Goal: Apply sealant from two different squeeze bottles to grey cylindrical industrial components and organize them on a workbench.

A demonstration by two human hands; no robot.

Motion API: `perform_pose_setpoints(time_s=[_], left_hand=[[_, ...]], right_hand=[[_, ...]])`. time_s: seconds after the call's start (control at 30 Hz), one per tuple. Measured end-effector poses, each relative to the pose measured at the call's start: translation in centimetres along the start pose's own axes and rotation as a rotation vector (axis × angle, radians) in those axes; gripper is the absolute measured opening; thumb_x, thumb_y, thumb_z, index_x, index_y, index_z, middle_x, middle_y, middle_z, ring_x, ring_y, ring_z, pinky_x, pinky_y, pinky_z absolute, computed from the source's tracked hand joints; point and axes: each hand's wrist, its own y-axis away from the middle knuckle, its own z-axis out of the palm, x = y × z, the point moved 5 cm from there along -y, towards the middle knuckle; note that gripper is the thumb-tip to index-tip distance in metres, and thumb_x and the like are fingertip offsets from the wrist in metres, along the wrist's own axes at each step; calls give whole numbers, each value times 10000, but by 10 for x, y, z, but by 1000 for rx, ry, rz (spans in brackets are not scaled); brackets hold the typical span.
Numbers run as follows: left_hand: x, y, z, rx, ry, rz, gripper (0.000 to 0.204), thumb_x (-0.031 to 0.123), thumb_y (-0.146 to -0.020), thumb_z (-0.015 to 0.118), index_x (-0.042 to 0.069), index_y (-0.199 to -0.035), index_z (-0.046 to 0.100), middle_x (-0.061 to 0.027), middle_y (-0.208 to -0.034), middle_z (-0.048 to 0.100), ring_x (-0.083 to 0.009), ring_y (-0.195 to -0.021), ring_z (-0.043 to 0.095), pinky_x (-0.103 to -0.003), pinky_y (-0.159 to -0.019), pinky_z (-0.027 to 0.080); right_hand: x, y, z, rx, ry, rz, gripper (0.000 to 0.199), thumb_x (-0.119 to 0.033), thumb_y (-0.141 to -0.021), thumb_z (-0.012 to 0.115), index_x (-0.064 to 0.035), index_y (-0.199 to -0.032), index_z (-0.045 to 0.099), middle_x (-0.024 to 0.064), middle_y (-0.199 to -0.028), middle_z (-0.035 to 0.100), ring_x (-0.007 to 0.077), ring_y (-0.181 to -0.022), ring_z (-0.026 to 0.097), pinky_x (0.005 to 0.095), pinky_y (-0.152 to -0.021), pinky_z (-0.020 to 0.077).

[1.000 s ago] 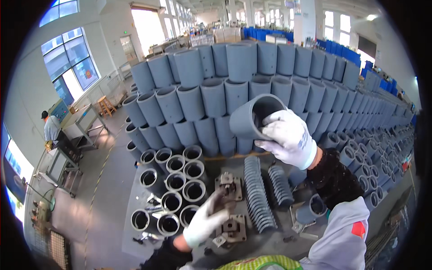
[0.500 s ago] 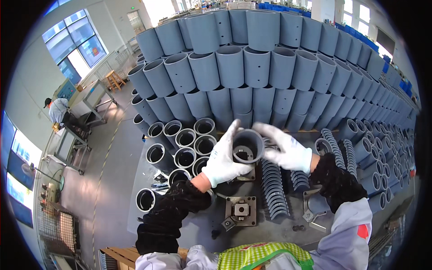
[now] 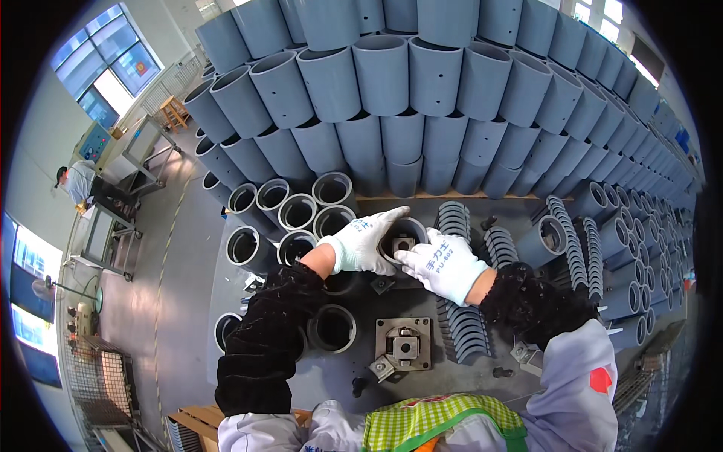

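Observation:
Both of my hands, in white gloves, close round the upper end of a short grey tube [image 3: 407, 227]. My left hand [image 3: 361, 242] wraps its left side and my right hand [image 3: 446, 265] grips its right side. Through the tube's open top a square metal block [image 3: 404, 245] shows inside it; the tube's lower end is hidden by my gloves. Nearer to me, a square metal fixture [image 3: 423, 361] with a raised middle block sits bare on the grey table.
Several upright tubes [image 3: 242, 245] stand left of my hands. Rows of curved grey pieces [image 3: 465, 335] lie to the right, beside a single tube [image 3: 539, 245]. A high wall of stacked tubes [image 3: 382, 75] rises behind. A person [image 3: 81, 184] works at the far left.
My hands have lowered the tube from above the rear fixture to around its block. My right hand has come in closer against the tube's side. The view has tilted downward.

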Motion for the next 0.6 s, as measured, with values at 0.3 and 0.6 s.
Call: perform_pose_setpoints(time_s=[0.3,0.6], left_hand=[[17,4,13,273,-83,-175,1024,286,-599,838,53,-1425,281,-209,-1317,468,-371,-1192,504,-419,-995,433],[21,15,22,205,-8,-205,1037,288,-606,843,36,-1439,279,-190,-1374,436,-341,-1262,451,-392,-1046,393]], right_hand=[[14,1,-10,-21,-55,15,275,-237,-852,623,-166,-1116,653,67,-967,657,310,-926,582,391,-777,515],[120,-43,-226,827,210,62,449,-189,-840,577,-74,-1272,546,182,-1372,487,334,-1208,525,389,-1017,430]])
